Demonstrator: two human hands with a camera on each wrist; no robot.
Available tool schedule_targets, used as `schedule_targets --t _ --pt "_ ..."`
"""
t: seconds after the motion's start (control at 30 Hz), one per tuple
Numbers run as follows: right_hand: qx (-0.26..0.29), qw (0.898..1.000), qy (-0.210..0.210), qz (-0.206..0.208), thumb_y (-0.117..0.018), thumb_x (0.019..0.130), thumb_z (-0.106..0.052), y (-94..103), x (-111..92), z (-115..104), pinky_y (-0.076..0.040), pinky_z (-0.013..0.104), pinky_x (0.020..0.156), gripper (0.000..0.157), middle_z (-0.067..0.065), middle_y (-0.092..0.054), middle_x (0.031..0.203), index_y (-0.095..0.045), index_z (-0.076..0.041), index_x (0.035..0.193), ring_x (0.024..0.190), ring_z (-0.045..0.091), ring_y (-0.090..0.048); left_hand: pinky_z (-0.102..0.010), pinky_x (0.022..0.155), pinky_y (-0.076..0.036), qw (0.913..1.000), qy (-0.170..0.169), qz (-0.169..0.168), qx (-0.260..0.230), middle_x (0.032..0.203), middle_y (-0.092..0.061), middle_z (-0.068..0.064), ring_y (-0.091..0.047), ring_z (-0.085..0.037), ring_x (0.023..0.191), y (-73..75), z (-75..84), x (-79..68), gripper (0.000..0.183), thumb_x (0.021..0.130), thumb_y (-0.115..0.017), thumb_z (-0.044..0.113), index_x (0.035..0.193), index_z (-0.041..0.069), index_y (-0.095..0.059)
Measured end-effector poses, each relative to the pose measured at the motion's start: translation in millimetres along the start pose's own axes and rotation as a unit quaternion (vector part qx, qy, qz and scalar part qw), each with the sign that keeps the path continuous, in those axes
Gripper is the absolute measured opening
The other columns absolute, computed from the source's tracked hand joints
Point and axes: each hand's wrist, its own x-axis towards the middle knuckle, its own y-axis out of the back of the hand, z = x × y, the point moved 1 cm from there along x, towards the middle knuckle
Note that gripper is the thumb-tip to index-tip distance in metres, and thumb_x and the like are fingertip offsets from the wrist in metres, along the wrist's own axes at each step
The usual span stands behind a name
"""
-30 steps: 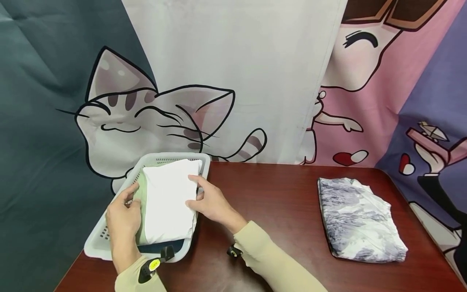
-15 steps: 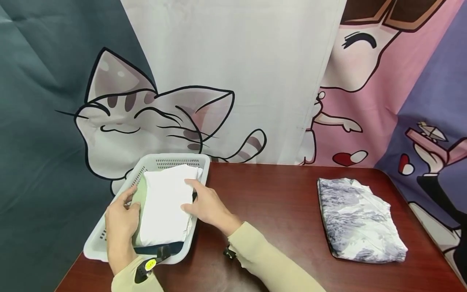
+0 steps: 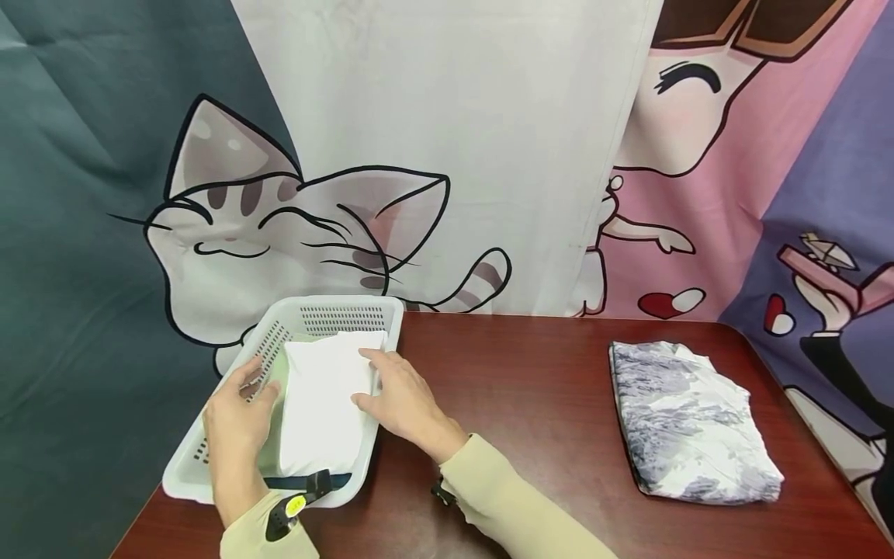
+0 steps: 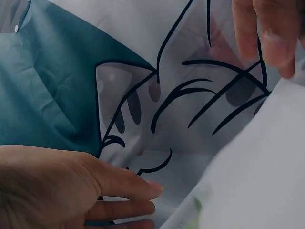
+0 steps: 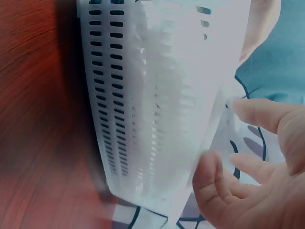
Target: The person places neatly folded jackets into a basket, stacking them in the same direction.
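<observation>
A white plastic basket (image 3: 352, 302) with slotted walls stands at the left of the table. Inside it lies a folded white cloth (image 3: 324, 411), over a pale green one (image 3: 271, 450) and a dark blue one (image 3: 340, 480). My left hand (image 3: 236, 427) is at the left side of the basket, fingers relaxed beside the green cloth; in the left wrist view this hand (image 4: 71, 191) holds nothing. My right hand (image 3: 407, 400) hovers over the right rim with its fingertips at the white cloth's right edge. The right wrist view shows that hand (image 5: 257, 176) loosely spread, pinching nothing.
A folded grey-and-white patterned cloth (image 3: 691, 423) lies on the right of the reddish-brown table (image 3: 517, 404). Behind the table hangs a printed curtain (image 3: 475, 101) with cartoon figures; the basket's far end stands close to it.
The white cloth has shifted toward the near end and lower into the basket, uncovering more of the far wall. Both hands have stayed beside it, their fingers now looser.
</observation>
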Motion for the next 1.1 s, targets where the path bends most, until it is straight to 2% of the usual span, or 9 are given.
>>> schedule_targets --t 0.2,0.33,0.43,0.53,0.63,0.77,0.93,1.0,1.1 --pt "0.048 0.997 0.026 0.045 -0.076 0.097 -0.017 13.4 -14 17 -0.048 0.044 0.108 0.058 0.008 -0.06 0.144 -0.058 -0.012 0.153 0.132 0.025 -0.055 -0.063 0.109 -0.042 0.9988 -0.036 0.008 -0.032 0.151 -0.059 -0.016 -0.054 -0.042 0.138 -0.6 11.1 -2.7 0.056 0.103 -0.071 0.016 0.156 0.011 -0.055" --pt "0.066 0.995 0.029 0.071 -0.076 0.097 -0.017 24.2 -27 32 -0.045 0.048 0.11 0.057 0.005 -0.06 0.145 -0.06 -0.013 0.151 0.135 0.024 -0.054 -0.056 0.104 -0.048 0.9966 -0.061 0.005 -0.055 0.149 -0.062 -0.013 -0.057 -0.038 0.136 -7.4 21.1 -9.5 0.052 0.103 -0.071 0.021 0.154 0.013 -0.059" --pt "0.078 0.992 0.028 0.091 -0.076 0.097 -0.018 33.8 -36 42 -0.043 0.051 0.112 0.057 0.003 -0.06 0.146 -0.06 -0.015 0.151 0.138 0.025 -0.052 -0.038 0.095 -0.05 0.9941 -0.089 0.011 -0.06 0.145 -0.065 -0.012 -0.061 -0.035 0.131 -16.4 29.3 -14.4 0.048 0.103 -0.071 0.02 0.15 0.012 -0.062" --pt "0.08 0.99 0.024 0.112 -0.076 0.097 -0.018 46.1 -44 51 -0.041 0.053 0.112 0.057 0.002 -0.06 0.147 -0.06 -0.017 0.151 0.139 0.025 -0.051 -0.02 0.085 -0.045 0.989 -0.131 0.01 -0.067 0.139 -0.068 -0.013 -0.065 -0.034 0.125 -28.7 38.3 -17.1 0.043 0.103 -0.072 0.018 0.144 0.008 -0.066" --pt "0.073 0.988 0.026 0.136 -0.077 0.096 -0.018 60.4 -51 60 -0.04 0.054 0.113 0.056 0.001 -0.061 0.147 -0.061 -0.018 0.15 0.139 0.024 -0.052 -0.012 0.082 -0.044 0.9835 -0.159 -0.007 -0.086 0.135 -0.07 -0.014 -0.067 -0.034 0.122 -42.3 47.8 -19.8 0.04 0.102 -0.073 0.018 0.14 0.006 -0.069" --pt "0.056 0.986 0.028 0.157 -0.078 0.096 -0.017 79.6 -60 71 -0.041 0.053 0.113 0.057 0.002 -0.061 0.147 -0.061 -0.017 0.15 0.139 0.024 -0.052 -0.016 0.087 -0.048 0.9787 -0.17 -0.031 -0.11 0.133 -0.072 -0.012 -0.069 -0.03 0.121 -57.4 58.9 -24.1 0.038 0.102 -0.073 0.018 0.138 0.007 -0.07" --pt "0.036 0.983 0.015 0.178 -0.079 0.096 -0.017 107.0 -74 88 -0.04 0.055 0.114 0.058 0.004 -0.06 0.149 -0.06 -0.017 0.151 0.14 0.026 -0.052 -0.013 0.086 -0.05 0.9679 -0.19 -0.063 -0.152 0.131 -0.073 -0.01 -0.071 -0.027 0.116 -76.2 72.6 -29.6 0.035 0.101 -0.074 0.015 0.136 0.007 -0.072" --pt "0.034 0.981 0.006 0.189 -0.079 0.097 -0.017 119.2 -78 97 -0.039 0.056 0.115 0.058 0.006 -0.059 0.149 -0.06 -0.016 0.152 0.141 0.028 -0.051 -0.018 0.088 -0.053 0.9631 -0.198 -0.08 -0.164 0.13 -0.073 -0.011 -0.071 -0.026 0.115 -84.8 78.3 -32.7 0.036 0.101 -0.074 0.015 0.136 0.008 -0.072" --pt "0.034 0.978 -0.017 0.206 -0.078 0.098 -0.017 139.0 -86 110 -0.039 0.056 0.114 0.057 0.008 -0.058 0.15 -0.059 -0.017 0.152 0.141 0.03 -0.051 -0.034 0.094 -0.057 0.9552 -0.205 -0.111 -0.183 0.131 -0.073 -0.011 -0.071 -0.026 0.116 -102.3 86.7 -40.0 0.038 0.1 -0.075 0.015 0.137 0.009 -0.071"
